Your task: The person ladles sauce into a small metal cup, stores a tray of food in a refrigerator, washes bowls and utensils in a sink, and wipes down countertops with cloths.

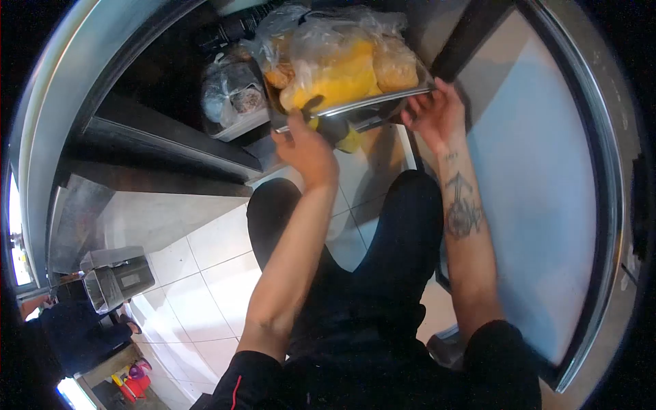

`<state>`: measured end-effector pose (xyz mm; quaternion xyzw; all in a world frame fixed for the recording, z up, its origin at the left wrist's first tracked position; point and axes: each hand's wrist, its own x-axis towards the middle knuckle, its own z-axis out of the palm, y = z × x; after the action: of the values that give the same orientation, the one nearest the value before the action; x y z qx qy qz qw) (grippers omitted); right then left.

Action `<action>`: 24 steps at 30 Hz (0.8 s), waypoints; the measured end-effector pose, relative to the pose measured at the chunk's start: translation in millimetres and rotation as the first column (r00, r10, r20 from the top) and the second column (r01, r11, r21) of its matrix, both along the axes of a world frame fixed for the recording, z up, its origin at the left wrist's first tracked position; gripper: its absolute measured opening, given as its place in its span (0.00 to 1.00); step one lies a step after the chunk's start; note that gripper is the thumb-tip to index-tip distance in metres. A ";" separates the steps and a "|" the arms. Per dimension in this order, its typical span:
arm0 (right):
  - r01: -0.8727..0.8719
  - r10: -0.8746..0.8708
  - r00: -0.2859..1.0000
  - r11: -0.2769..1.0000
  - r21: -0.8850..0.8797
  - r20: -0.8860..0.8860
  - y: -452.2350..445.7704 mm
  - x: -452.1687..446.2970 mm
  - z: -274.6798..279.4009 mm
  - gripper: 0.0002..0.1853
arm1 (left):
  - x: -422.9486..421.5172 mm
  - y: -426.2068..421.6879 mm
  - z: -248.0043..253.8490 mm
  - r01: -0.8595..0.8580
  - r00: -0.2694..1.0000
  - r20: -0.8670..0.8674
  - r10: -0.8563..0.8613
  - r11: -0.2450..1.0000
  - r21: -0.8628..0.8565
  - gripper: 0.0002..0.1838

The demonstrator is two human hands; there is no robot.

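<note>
A metal tray (369,102) loaded with clear plastic bags of food (335,65), some of it bright yellow, juts from the dark inside of a cabinet. My left hand (307,147) grips the tray's front left corner, thumb over the rim. At the front right corner, my right hand (437,116) has its fingers curled around the edge. Something yellow (350,140) hangs or sits just under the tray's front; I cannot make out what it is.
Left of the tray stands a white container (242,126) with bagged items. An open door with a pale inner panel (533,171) is close on my right. Below is a white tiled floor (212,287). Another person in dark clothes (82,335) is at the lower left, near a metal bin (119,280).
</note>
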<state>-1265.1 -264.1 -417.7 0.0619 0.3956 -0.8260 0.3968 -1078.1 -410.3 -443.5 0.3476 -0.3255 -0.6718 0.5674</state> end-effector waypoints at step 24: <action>-0.106 0.299 0.754 0.934 0.341 -0.585 -117.3 135.9 -31.5 0.13 | 133.3 -39.8 30.3 0.355 0.903 0.094 -0.420 0.851 0.387 0.18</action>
<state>-1129.3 -381.3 -449.2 -0.2038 0.6245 -0.6843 0.3166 -944.9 -450.0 -413.2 0.4303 -0.3086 -0.7875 0.3153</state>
